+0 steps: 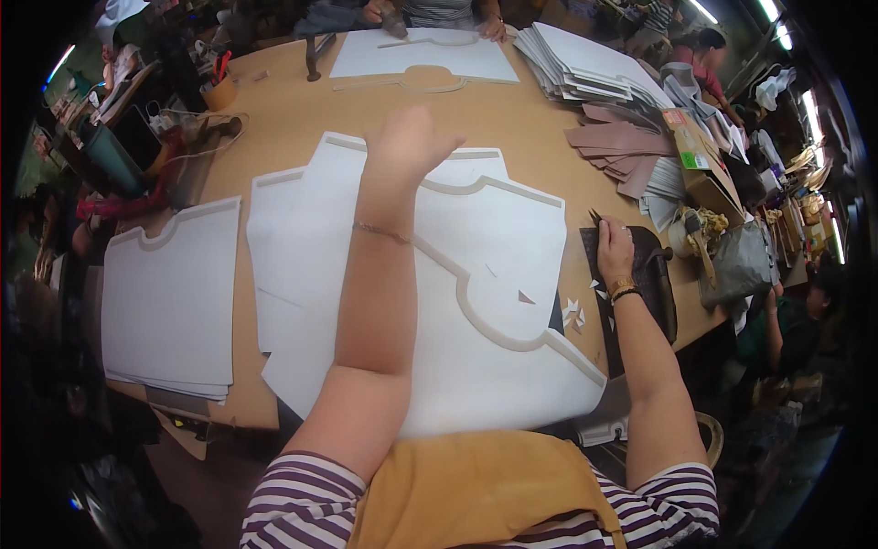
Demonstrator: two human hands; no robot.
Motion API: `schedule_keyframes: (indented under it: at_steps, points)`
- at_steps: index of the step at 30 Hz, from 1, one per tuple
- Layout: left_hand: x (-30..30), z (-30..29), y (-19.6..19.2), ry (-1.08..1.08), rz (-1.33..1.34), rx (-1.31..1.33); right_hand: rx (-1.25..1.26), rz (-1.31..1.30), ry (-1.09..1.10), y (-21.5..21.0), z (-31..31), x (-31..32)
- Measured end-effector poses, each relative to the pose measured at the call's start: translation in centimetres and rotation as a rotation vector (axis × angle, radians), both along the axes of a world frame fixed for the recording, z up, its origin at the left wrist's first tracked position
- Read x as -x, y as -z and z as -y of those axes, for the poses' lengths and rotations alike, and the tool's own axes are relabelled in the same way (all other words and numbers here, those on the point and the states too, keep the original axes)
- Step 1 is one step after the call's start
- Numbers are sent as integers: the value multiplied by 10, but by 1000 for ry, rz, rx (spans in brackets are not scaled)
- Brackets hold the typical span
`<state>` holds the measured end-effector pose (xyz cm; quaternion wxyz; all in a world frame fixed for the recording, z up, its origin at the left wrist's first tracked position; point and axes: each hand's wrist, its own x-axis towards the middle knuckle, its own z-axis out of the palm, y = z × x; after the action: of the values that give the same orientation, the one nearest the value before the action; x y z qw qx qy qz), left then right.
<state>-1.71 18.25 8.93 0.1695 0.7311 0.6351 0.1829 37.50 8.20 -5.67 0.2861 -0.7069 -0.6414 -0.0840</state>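
Hand (409, 139) flat on smooth white sheet (457, 302) beneath curved cardboard template (485, 325)

Large white fabric sheet (476, 302) lying flat on the wooden table (293, 119), a tan cardboard pattern (512, 339) curving across it; dark scissors (596, 220) at its right edge

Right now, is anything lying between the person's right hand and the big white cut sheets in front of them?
Only small things. The right hand rests on a dark pad at the table's right edge; between it and the white sheets lie a few small white offcuts on the table. The left hand is already pressing on the sheets.
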Motion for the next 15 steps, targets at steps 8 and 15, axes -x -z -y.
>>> schedule_keyframes:
  at_steps: [8, 15]
  points:
    - [-2, 3, -7, 31, 187, 152, 4, -4, 1, -1, 0, -1]
    - [-3, 0, -1, 34, 209, 73, 10, -12, 6, 0, -1, -1]
